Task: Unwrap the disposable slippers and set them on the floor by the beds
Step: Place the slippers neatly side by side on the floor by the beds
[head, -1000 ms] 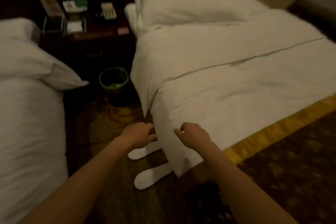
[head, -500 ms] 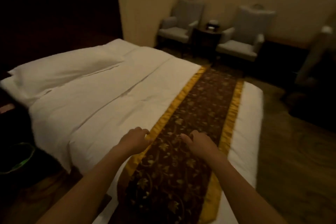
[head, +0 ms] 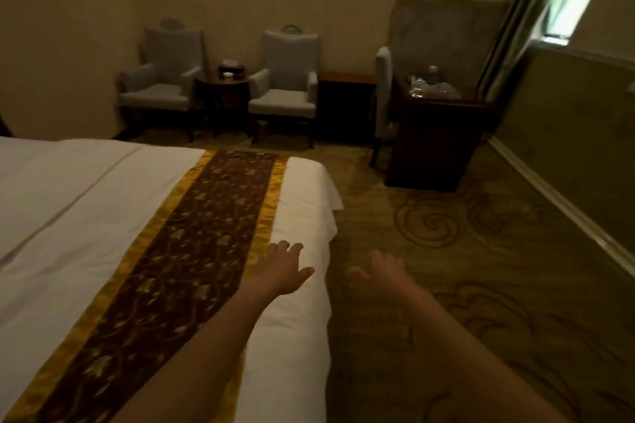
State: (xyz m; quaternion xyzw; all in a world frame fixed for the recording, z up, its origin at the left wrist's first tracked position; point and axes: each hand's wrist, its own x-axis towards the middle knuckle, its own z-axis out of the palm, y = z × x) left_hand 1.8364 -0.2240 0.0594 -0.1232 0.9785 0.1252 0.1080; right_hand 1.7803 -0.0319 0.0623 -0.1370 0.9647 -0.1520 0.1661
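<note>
No slippers show in the head view now. The white bed [head: 68, 216] fills the left, crossed by a brown and gold runner [head: 192, 251] near its foot. My left hand [head: 283, 268] hovers over the bed's foot corner, fingers spread, holding nothing. My right hand [head: 381, 269] is out over the patterned carpet [head: 481, 268] beside the bed, fingers apart and empty.
Two grey armchairs [head: 161, 86] [head: 285, 93] flank a small dark round table [head: 223, 96] at the far wall. A dark desk [head: 436, 134] with bottles and a chair stands at the right, near a curtain and window. A wall runs along the right edge.
The view has swung right, from the gap between the beds with two white slippers on the floor, to the bed's foot and the seating area. Both hands have opened from loosely curled.
</note>
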